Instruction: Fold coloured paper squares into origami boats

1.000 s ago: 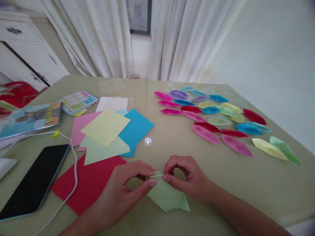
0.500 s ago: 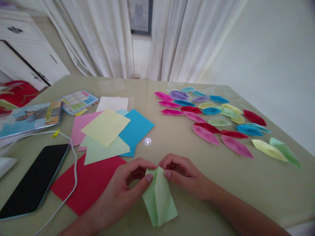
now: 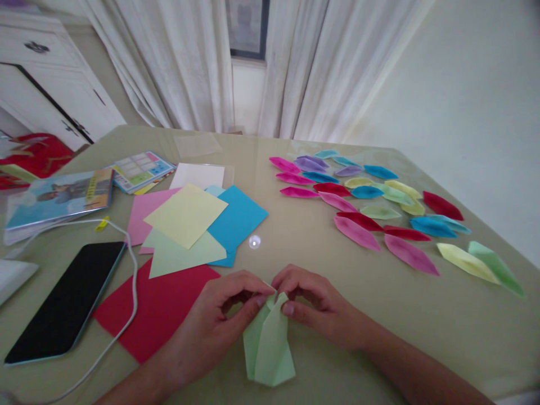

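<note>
A folded light green sheet of origami paper [image 3: 270, 349] is held between my two hands near the table's front edge. My left hand [image 3: 236, 306] pinches its upper left corner between thumb and fingers. On the opposite side, my right hand [image 3: 312, 301] grips the upper right part, thumb in front and fingers curled behind. The paper's top edges are bent open between the fingertips, and its lower end hangs free toward me. Just left of my left hand lies a red paper sheet [image 3: 156, 309].
Loose paper squares, among them a yellow sheet [image 3: 185, 215] and a blue sheet [image 3: 240, 216], overlap at left centre. A phone [image 3: 65, 304], a white cable [image 3: 134, 281] and a booklet [image 3: 63, 197] lie further left. Several folded paper boats [image 3: 358, 233] spread across the right side.
The green paper's top has been bent and gathered between my fingertips, and its lower end has swung slightly left. Both hands have drawn closer together. The view has shifted slightly.
</note>
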The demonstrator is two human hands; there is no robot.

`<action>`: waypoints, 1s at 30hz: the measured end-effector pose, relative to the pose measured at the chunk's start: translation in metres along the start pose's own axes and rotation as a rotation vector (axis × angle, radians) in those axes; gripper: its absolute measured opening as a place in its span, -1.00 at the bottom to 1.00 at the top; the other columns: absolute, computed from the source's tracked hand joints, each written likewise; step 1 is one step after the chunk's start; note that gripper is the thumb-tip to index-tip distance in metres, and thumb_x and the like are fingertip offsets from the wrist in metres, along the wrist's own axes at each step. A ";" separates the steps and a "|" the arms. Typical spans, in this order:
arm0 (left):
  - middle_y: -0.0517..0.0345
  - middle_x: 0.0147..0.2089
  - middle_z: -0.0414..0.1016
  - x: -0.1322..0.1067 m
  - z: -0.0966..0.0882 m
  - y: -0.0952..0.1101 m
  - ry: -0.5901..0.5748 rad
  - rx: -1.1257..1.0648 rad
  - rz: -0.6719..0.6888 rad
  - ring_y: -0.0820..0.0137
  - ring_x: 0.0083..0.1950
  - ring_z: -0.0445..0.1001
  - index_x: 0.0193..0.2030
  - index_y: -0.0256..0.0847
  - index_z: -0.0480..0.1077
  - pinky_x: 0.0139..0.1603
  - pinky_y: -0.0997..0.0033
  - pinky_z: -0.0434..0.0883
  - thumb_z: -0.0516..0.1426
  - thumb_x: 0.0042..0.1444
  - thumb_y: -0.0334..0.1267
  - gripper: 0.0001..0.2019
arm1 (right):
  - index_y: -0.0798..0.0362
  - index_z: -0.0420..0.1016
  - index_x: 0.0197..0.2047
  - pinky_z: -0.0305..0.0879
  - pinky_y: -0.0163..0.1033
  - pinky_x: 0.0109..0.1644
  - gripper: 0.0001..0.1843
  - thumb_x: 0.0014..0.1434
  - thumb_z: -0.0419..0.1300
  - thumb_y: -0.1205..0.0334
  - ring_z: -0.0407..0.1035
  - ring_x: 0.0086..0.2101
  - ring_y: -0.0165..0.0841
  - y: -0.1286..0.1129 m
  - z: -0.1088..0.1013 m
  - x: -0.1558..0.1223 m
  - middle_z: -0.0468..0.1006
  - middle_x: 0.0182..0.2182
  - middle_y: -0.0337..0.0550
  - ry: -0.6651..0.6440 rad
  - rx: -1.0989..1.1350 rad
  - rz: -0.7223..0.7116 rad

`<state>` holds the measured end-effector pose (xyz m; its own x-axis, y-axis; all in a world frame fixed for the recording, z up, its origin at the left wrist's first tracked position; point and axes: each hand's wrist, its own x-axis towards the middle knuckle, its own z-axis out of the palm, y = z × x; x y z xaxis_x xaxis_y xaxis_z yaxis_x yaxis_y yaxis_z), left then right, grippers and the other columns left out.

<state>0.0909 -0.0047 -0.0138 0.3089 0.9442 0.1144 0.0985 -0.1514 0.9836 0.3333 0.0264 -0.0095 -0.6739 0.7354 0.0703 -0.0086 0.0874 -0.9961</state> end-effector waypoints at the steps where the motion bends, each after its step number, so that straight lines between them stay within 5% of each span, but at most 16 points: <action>1: 0.22 -0.13 0.69 0.000 0.000 0.000 -0.005 0.012 0.010 0.43 -0.10 0.64 -0.02 0.02 0.65 -0.11 0.56 0.52 0.22 0.41 -0.32 -0.82 | 0.02 0.61 -0.06 0.44 -0.24 0.00 -0.92 0.45 0.29 0.22 0.49 -0.06 -0.33 0.000 0.000 0.000 0.56 -0.04 -0.09 0.007 -0.008 -0.015; 17: 0.30 -0.08 0.71 -0.011 0.004 -0.002 -0.007 0.098 -0.034 0.45 -0.11 0.63 0.11 0.12 0.61 -0.08 0.60 0.52 0.29 0.37 -0.18 -0.78 | 0.02 0.59 -0.17 0.40 -0.37 -0.22 -0.88 0.32 0.45 0.23 0.48 -0.36 -0.44 0.009 0.006 -0.002 0.58 -0.36 -0.25 0.234 -0.357 -0.189; 23: 0.29 -0.14 0.70 -0.006 0.009 -0.004 -0.003 0.041 -0.105 0.45 -0.13 0.65 0.02 0.04 0.62 -0.08 0.58 0.55 0.28 0.37 -0.20 -0.86 | 0.01 0.63 -0.13 0.43 -0.34 -0.21 -0.93 0.35 0.42 0.25 0.52 -0.34 -0.40 0.012 0.007 -0.003 0.63 -0.35 -0.20 0.261 -0.413 -0.299; 30: 0.25 -0.13 0.70 -0.005 0.010 -0.006 0.054 0.018 -0.086 0.44 -0.14 0.66 0.01 0.00 0.61 -0.09 0.55 0.58 0.28 0.36 -0.23 -0.87 | 0.01 0.60 -0.14 0.45 -0.32 -0.19 -0.94 0.35 0.39 0.32 0.50 -0.31 -0.39 0.007 0.007 -0.001 0.62 -0.30 -0.18 0.270 -0.360 -0.250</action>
<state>0.0979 -0.0117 -0.0221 0.2475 0.9682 0.0370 0.1401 -0.0735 0.9874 0.3292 0.0216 -0.0170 -0.4687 0.8057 0.3621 0.1416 0.4732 -0.8695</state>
